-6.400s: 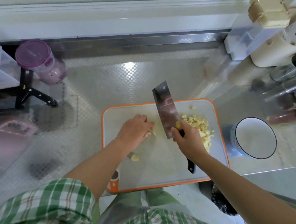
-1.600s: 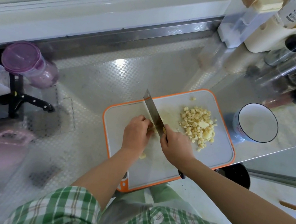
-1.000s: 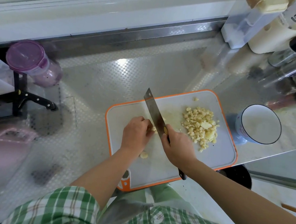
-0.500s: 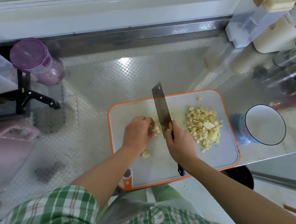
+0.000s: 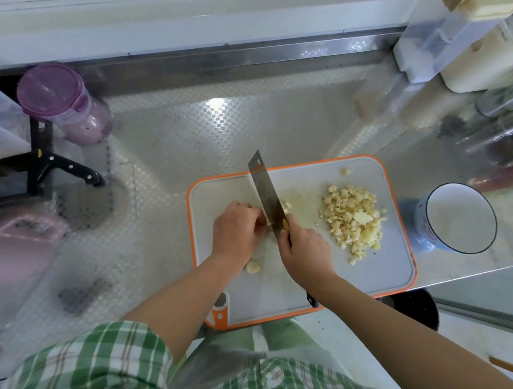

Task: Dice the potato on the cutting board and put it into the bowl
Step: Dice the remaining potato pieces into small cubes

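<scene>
View: head camera, directed down at a steel counter (image 5: pixel 192 131); all lines below are taken from it.
Cutting board: a grey cutting board (image 5: pixel 376 268) with an orange rim is laid at the centre right of the frame.
Right hand: the right hand (image 5: pixel 303 252) is clenched round the handle of a cleaver (image 5: pixel 265 192); the handle's dark end is seen below the wrist.
Cleaver: the blade is stood on edge over the board's left half, its far corner pointed to the upper left and seen past the board's far rim.
Left hand: the left hand (image 5: pixel 236 230) is curled, knuckles set against the blade's left face; a small potato piece (image 5: pixel 267 223) is pinned under the fingertips, and only a sliver of it is seen.
Diced potato: a pile of diced potato (image 5: pixel 353 219) is heaped on the board's right half, apart from the blade, with one larger flat bit on top.
Fresh cubes: a few fresh cubes (image 5: pixel 287 205) are left just right of the blade.
Rounded offcut: a rounded offcut (image 5: pixel 252 267) is left on the board just beside the left wrist.
Bowl: a bowl (image 5: pixel 462 220), white inside with a dark rim, is stood on the counter just right of the board.
Upper left: a purple-lidded jar (image 5: pixel 58 96) and a black-handled knife (image 5: pixel 63 166) are seen.
Upper right: metal bottles (image 5: pixel 512 125) and a clear dispenser (image 5: pixel 432 45) are grouped.
Bottom edge: green plaid sleeves (image 5: pixel 101 364) are seen.
</scene>
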Tool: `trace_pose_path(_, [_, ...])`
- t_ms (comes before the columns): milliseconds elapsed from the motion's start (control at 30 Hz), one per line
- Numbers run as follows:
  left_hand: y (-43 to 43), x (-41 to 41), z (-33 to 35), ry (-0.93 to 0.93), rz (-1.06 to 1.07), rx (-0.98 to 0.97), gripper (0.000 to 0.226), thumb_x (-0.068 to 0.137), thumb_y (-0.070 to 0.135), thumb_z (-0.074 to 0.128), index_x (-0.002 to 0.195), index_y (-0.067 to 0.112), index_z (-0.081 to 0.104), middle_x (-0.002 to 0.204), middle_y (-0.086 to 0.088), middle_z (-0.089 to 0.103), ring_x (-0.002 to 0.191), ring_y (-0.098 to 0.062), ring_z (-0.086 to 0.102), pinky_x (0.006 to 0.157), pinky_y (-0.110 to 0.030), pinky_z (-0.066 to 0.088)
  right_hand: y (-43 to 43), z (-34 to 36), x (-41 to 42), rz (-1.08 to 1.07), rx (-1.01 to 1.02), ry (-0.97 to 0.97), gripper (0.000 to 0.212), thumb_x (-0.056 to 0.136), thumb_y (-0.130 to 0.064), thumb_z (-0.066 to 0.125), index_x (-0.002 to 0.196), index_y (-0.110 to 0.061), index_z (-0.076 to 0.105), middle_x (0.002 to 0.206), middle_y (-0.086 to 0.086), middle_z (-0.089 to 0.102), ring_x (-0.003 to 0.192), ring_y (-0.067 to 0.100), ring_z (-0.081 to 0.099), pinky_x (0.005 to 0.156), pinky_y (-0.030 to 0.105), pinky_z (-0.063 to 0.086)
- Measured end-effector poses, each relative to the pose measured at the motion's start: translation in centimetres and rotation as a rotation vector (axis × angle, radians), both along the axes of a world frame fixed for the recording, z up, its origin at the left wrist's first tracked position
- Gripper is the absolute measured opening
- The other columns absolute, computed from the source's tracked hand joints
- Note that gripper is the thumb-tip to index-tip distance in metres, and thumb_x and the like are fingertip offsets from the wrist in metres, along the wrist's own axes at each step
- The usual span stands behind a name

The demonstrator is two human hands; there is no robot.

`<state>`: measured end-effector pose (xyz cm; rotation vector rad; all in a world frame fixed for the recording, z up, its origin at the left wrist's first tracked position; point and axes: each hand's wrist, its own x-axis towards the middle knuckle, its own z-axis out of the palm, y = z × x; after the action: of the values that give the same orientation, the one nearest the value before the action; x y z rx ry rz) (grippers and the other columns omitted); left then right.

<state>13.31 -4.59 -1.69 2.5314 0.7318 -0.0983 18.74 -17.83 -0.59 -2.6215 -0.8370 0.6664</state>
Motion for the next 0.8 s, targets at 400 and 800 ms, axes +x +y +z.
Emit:
trace_pose_path(400, [0.3, -0.7, -0.1, -0.003, -0.014, 0.021, 0.014, 0.084, 0.037, 0.065, 0.089, 0.024, 0.07, 0.086, 0.005, 0.064, 0.091, -0.016, 0.053, 0.064, -0.026, 0.038, -0.1, 0.4, -0.1, 0.023, 0.055, 0.015, 0.02, 0.1, -0.025, 0.037, 0.114, -0.014, 0.046, 0.057, -0.002, 0.041, 0.055, 0.026, 0.045, 0.053, 0.033, 0.033])
trace_pose_path(800, [-0.1, -0.7, 0.0, -0.027, 0.008, -0.001, 0.009, 0.085, 0.03, 0.066, 0.088, 0.025, 0.072, 0.083, 0.005, 0.064, 0.089, -0.017, 0.052, 0.062, -0.026, 0.034, 0.3, 0.0, 0.5, -0.091, 0.106, 0.021, 0.011, 0.099, -0.022, 0.04, 0.098, -0.012, 0.045, 0.06, 0.006, 0.05, 0.055, 0.031, 0.05, 0.05, 0.037, 0.037])
